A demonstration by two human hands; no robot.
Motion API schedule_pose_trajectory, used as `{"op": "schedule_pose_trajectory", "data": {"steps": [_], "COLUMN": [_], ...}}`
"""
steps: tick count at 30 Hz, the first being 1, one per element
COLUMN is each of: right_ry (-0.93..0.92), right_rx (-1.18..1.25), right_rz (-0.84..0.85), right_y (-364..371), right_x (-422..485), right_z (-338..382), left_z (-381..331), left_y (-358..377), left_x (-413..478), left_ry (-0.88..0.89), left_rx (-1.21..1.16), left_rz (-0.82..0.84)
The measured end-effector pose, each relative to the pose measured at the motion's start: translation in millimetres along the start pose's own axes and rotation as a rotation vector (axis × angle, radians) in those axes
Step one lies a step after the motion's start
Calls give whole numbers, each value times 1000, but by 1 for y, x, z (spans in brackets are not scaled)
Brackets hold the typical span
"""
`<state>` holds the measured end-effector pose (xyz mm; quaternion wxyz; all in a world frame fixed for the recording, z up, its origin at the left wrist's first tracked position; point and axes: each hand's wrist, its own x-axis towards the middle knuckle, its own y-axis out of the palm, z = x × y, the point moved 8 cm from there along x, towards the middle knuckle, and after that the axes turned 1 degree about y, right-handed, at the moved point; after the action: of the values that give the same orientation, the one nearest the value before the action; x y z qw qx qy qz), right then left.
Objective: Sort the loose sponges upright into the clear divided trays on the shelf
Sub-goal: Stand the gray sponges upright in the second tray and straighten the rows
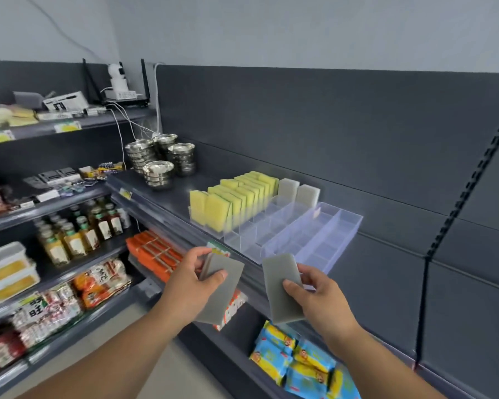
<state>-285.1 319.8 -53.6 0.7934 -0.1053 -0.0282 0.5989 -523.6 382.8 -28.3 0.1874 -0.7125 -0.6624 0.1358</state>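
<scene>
We record a dark grey shelf (162,197) running just beyond both hands, its front lip close behind the fingers. On it, above and past the hands, three clear divided trays sit side by side.

The tray beyond the left hand (202,223) is packed for most of its length with yellow sponges (228,200) standing upright in rows. The middle tray (260,228), beyond the gap between the hands, carries two grey sponges (298,192) upright at its far end; its nearer compartments are empty. The bluish tray beyond the right hand (340,226) is empty in every compartment we can see. Stacks of steel bowls (159,159) stand on the same shelf, well beyond the left hand.

Both forearms reach forward from the lower edge of the view, and the hands are level with each other and near but apart.

The left hand (193,280) grips a flat grey sponge (222,300), thumb pressed across its upper face, fingers curled over its far edge. A second edge shows beneath the fingers; we cannot tell for certain whether it is another sponge.

The right hand (320,295) pinches a single grey sponge (280,286), thumb on the near face, fingers behind. This sponge is tilted, its long side pointing up toward the middle tray, and it touches neither the tray nor the other held sponge.
</scene>
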Motion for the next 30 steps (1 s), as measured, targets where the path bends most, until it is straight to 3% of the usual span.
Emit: {"op": "schedule_pose_trajectory", "data": {"steps": [11,17,30], "right_ry": [-20,-58,81], "right_rx": [85,82,-25], "right_rz": [-29,-248,-495], "right_y": [-29,-75,-78], "right_x": [126,169,235], "right_z": [36,44,33], "left_z": [-54,-86,-98], "left_y": [41,72,145], "left_x": [133,199,342], "left_ry": [88,197,354], "left_rx": [41,10,47], "left_rz": [42,111,467]}}
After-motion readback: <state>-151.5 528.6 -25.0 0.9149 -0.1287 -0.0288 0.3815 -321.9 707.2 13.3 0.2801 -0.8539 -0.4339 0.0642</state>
